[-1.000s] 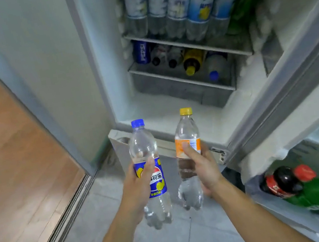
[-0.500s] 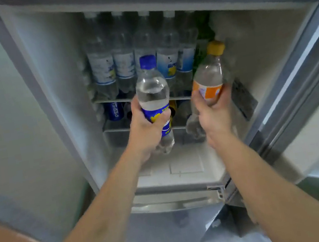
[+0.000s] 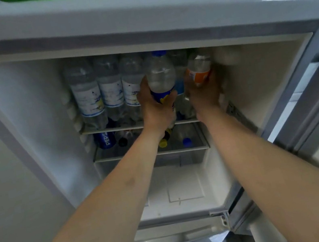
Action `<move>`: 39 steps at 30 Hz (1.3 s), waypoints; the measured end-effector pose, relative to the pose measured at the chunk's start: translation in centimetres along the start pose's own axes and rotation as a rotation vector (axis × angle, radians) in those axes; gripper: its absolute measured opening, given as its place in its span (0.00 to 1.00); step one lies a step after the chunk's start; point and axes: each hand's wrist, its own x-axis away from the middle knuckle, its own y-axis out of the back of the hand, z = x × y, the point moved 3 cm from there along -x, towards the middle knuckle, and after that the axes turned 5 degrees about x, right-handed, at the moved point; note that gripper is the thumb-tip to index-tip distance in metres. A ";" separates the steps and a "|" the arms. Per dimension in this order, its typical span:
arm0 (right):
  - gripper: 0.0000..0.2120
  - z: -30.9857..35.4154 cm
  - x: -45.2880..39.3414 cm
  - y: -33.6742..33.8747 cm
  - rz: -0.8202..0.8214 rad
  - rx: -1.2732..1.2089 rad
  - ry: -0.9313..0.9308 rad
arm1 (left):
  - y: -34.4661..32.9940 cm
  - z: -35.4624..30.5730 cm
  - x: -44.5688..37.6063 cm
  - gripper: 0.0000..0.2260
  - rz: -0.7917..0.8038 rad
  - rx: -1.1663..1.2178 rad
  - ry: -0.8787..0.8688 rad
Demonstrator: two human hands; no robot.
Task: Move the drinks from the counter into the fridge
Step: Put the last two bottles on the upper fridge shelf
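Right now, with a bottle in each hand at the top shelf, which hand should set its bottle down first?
Probably the right hand: its orange-label bottle faces the gap beside the fridge wall, while the left hand holds the blue-label bottle before the standing water bottles.

Soft, even, dimmish light; shadowed fridge (image 3: pixel 27 127) interior, faint top-edge glare, slight motion blur, wide-angle edge bending.
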 end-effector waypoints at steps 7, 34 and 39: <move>0.26 -0.5 -2.0 -0.6 0.014 0.162 -0.015 | -3.4 1.1 -0.6 0.37 -0.049 -0.083 -0.027; 0.16 -5.3 -2.0 -0.3 0.148 0.539 -0.138 | -3.8 3.1 0.1 0.39 -0.061 -0.385 -0.048; 0.16 -5.3 -1.7 0.0 0.137 0.524 -0.120 | -3.3 3.6 0.7 0.40 -0.063 -0.445 -0.059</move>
